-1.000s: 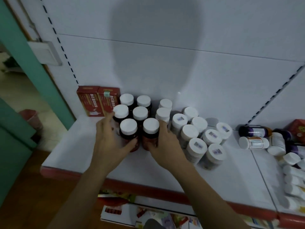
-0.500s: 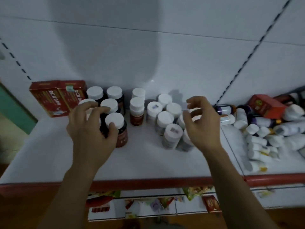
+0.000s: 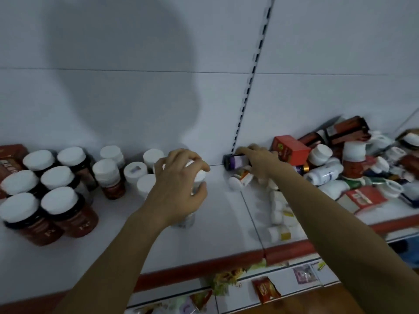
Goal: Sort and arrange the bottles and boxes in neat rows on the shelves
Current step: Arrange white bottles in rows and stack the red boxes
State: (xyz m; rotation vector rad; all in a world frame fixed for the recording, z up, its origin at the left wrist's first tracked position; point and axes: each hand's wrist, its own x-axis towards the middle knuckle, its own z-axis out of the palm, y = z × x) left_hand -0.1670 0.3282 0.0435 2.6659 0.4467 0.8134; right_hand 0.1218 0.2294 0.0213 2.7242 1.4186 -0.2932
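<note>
Head view. Change noted: half a second ago the left hand (image 3: 179, 189) sat on the brown bottles (image 3: 59, 200) and the right hand (image 3: 263, 162) hung open above the middle group. Both have since travelled rightward.

The left hand's fingers are now curled over a white-capped clear bottle (image 3: 200, 176), with the thumb against its side. That bottle stands upright at the right edge of the white-capped group.

The right hand has reached the back of the shelf (image 3: 215, 223) and lies on a purple bottle (image 3: 234, 160), which is on its side against the back panel beside the slotted upright. Whether those fingers have closed round it cannot be told; the thumb is hidden.

Judgement: the brown rows look finished, and work is passing to the loose stock. The purple bottle is the likely next pick.

- **Unsorted:** a heap of bottles and boxes (image 3: 328, 173) to the right, including a red box (image 3: 291, 150) just beside the right hand. An orange-labelled bottle (image 3: 240, 179) lies below the purple one.
- **Obscured:** the right forearm covers part of a row of small fallen bottles (image 3: 277, 214).
- **Cut off:** the red boxes (image 3: 9, 162) at far left run off the frame edge.
- **Illegible:** motion blur makes every label unreadable.
</note>
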